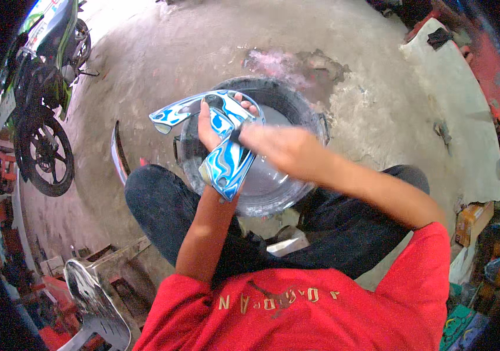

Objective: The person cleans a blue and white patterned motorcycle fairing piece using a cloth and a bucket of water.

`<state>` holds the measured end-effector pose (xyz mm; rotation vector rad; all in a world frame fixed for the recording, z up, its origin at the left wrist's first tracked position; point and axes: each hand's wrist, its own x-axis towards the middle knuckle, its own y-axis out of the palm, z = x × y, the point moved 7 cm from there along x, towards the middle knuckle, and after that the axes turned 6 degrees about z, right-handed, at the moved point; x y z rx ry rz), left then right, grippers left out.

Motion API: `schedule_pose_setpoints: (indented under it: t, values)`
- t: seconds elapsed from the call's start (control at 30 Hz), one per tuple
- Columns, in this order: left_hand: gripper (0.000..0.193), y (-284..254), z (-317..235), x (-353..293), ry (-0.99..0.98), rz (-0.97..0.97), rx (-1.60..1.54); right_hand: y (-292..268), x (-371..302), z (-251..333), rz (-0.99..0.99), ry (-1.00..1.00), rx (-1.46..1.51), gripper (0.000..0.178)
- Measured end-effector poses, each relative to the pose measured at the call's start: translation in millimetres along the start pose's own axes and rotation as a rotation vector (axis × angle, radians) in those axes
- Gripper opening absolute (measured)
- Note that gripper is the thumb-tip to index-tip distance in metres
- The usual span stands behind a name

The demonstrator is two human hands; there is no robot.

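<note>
My left hand [207, 130] grips a curved plastic panel [225, 162] with blue, white and grey swirls, like a motorcycle body panel. Its thumb lies on the near face, while the fingertips curl over the far edge. One arm of the panel reaches left, the other comes back over my left wrist. My right hand [285, 149], blurred by motion, is closed at the panel's middle. Under its fingertips a small dark piece [236, 134] shows against the surface; its kind is unclear. Below both hands stands a round black tub [267, 206] holding cloudy grey water [264, 181].
My bent knees [159, 196] flank the tub. A motorcycle [45, 140] is parked at the far left. On the concrete floor lies a slim curved strip [119, 153] left of the tub. A chair [99, 304] is at the lower left, a small cardboard box [472, 224] at the right.
</note>
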<state>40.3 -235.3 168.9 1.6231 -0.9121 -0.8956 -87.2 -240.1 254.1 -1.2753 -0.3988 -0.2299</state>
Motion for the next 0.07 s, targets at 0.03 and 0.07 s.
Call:
schedule_pose_setpoints:
  t: [0.03, 0.07]
  values:
    - [0.067, -1.5, -0.4, 1.5, -0.023, -0.020, -0.121, 2.5, -2.1, 23.3, -0.030, -0.088, -0.040, 0.040]
    - [0.069, 3.5, -3.5, 4.6, -0.007, 0.051, -0.115, 0.1, 0.7, 22.7, -0.030, -0.099, -0.045, 0.040]
